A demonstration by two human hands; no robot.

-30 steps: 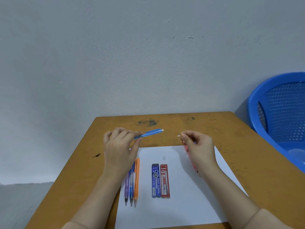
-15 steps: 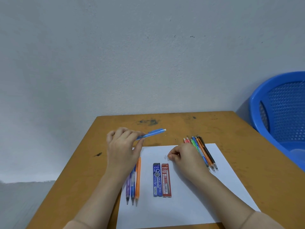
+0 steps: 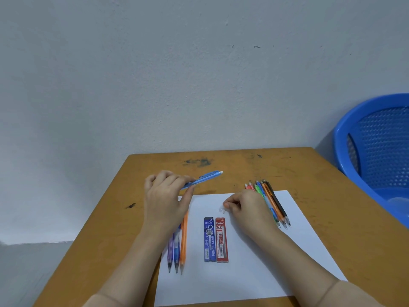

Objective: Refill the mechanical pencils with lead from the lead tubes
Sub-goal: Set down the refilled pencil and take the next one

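One blue pencil [image 3: 200, 180] aloft, lead tubes [image 3: 209, 239] on the paper [image 3: 243, 275]!
Left hand [image 3: 163, 196] grips the blue pencil over the bench [image 3: 309, 171]; right hand [image 3: 249, 207] curls on the paper, hold unclear; lead tubes lie between them.

Single head-worn view, close above a desk [image 3: 309, 173], facing forward and down toward a wall [image 3: 199, 85]; near desk edge seemingly cropped.

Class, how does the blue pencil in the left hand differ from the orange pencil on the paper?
The blue pencil is held in the left hand above the table; the orange pencil lies on the paper. The blue pencil runs crosswise, white end rightward; the orange pencil lies lengthwise, tip toward the person. Both are slim mechanical pencils.
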